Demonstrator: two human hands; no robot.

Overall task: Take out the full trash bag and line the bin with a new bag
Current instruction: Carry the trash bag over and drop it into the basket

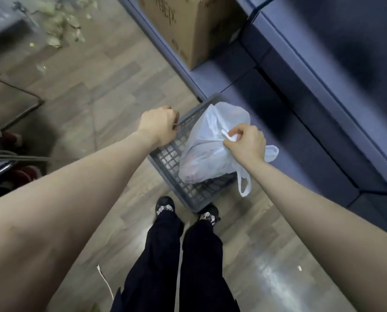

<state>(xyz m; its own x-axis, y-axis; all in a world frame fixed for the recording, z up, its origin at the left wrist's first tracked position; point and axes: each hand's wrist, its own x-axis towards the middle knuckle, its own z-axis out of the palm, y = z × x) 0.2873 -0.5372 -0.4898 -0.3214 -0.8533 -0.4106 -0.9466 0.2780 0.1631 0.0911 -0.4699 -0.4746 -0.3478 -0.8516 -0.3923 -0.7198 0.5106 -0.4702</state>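
A grey lattice plastic bin [176, 163] stands on the wooden floor just ahead of my feet. A full white trash bag [207, 152] rises out of it, bulging, with one loose handle loop hanging over the bin's right side. My right hand [246, 143] pinches the gathered top of the bag. My left hand [160, 126] grips the bin's left rim, fingers curled over the edge.
A blue-grey cabinet [300, 91] runs along the right, close behind the bin. A cardboard box [192, 25] stands on its low ledge at the top. A dark chair [6, 167] and red shoes are at the left. A white cable [105, 282] lies on the floor.
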